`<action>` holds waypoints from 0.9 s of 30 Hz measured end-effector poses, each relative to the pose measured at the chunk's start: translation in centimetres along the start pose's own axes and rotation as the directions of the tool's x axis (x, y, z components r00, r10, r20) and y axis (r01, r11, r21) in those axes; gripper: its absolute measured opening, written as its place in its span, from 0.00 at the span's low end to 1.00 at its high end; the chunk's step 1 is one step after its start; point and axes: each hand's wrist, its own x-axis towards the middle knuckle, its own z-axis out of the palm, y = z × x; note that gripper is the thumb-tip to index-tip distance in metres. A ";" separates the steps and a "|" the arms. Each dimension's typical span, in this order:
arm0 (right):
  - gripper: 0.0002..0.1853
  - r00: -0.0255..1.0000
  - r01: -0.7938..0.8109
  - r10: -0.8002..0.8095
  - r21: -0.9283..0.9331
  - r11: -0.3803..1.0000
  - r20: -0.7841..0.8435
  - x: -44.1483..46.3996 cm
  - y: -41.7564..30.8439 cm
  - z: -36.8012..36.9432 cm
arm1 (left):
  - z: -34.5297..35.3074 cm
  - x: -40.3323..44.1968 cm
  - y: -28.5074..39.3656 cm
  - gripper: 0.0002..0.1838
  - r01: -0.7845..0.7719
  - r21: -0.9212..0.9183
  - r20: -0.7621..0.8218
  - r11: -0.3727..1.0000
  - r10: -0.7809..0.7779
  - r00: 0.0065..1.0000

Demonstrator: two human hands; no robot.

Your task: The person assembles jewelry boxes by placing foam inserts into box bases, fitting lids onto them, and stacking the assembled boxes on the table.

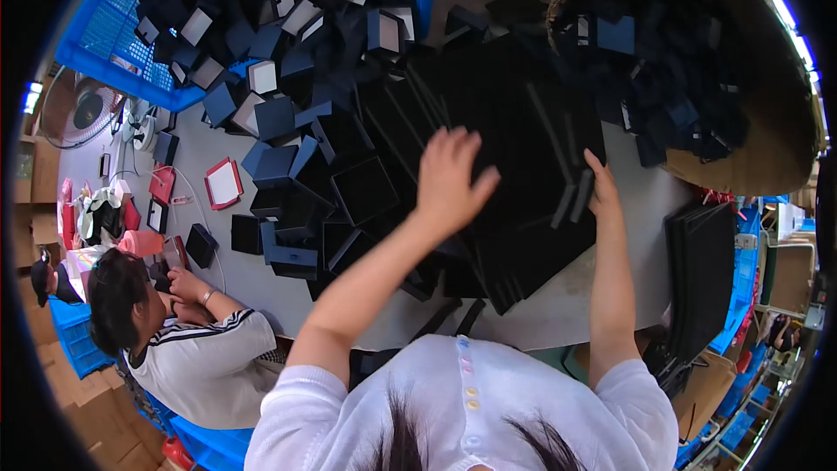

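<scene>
Flat black pieces (514,122) lie in a large overlapping stack at the middle of the table. My left hand (452,176) rests over the stack with its fingers spread. At the stack's right edge is my right hand (602,181), its thumb raised along the side and its other fingers mostly hidden. Small dark blue and black boxes (275,166) are heaped against the left side of the stack, several of them open.
A blue crate (131,78) full of small boxes stands at the back left, and a cardboard box (741,166) of similar ones at the back right. Black panels (697,270) stand at the right edge. A co-worker (200,349) sits at the left, near a fan (87,111).
</scene>
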 end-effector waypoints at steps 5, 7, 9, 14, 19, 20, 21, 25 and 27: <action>0.35 0.983 -0.116 0.132 -0.120 0.986 0.129 -1.1 0.4 1.4 | -4.3 16.3 -12.5 0.29 0.340 0.217 -0.314 0.915 -0.265 0.912; 0.37 0.974 -0.123 0.158 -0.203 0.971 0.164 -0.6 1.1 2.9 | -4.7 20.0 -15.8 0.35 0.503 0.337 -0.269 0.796 -0.431 0.862; 0.38 0.957 -0.127 0.204 -0.333 0.934 0.208 0.4 1.7 3.9 | -4.6 21.5 -17.9 0.30 0.512 0.468 -0.165 0.720 -0.498 0.851; 0.42 0.959 -0.078 0.172 -0.372 0.925 0.227 1.0 0.6 4.7 | -5.4 21.0 -21.4 0.18 0.456 0.552 -0.167 0.698 -0.444 0.881; 0.28 0.926 0.056 0.079 -0.339 0.939 0.369 1.0 -0.2 6.0 | -11.8 17.3 -22.7 0.22 0.590 -0.462 -0.001 0.662 -0.666 0.746; 0.29 0.919 0.071 0.077 -0.354 0.932 0.386 0.3 -0.7 7.1 | -12.8 14.7 -18.3 0.23 0.526 -0.798 0.234 0.295 -0.653 0.721; 0.29 0.915 0.084 0.074 -0.368 0.926 0.396 -0.6 -1.6 8.8 | -12.9 12.6 -14.2 0.23 0.562 -0.771 0.318 0.300 -0.583 0.748; 0.31 0.834 0.339 -0.002 -0.509 0.792 0.552 -3.4 -2.1 14.1 | -8.7 6.8 -6.1 0.17 0.704 -0.665 0.585 0.248 -0.412 0.699; 0.32 0.901 0.349 -0.063 -0.630 0.693 0.429 -1.4 1.7 13.7 | -5.9 5.8 -7.1 0.09 0.637 -0.698 0.531 0.327 -0.360 0.767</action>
